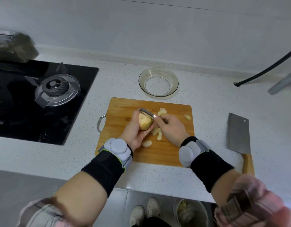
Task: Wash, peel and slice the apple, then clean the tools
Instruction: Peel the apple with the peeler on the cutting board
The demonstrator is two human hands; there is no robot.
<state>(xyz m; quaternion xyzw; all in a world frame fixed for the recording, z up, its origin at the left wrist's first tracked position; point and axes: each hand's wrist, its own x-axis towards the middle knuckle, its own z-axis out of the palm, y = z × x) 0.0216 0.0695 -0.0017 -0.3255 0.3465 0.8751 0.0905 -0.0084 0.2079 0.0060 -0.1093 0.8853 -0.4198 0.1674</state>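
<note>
Both hands are occupied above the cutting board [125,112]. By the left hand [133,131] the apple [145,121] is cupped, fingers curled round its far side and underside, so that it is held clear of the wood. By the right hand [171,127] the peeler [148,112] is pinched at its handle, and its metal head is laid against the top of the fruit. Most of the visible flesh is pale and bare, so peeling is judged to be nearly finished. Strips of peel [158,134] are scattered on the board. A peeled apple is likely to be wet and slick yet firm, so it is best gripped round its widest part, with fingers kept out of the blade's path. A cleaver [238,132] is laid on the bench [207,99] to the right, and a glass bowl [158,82] is set behind the board.
</note>
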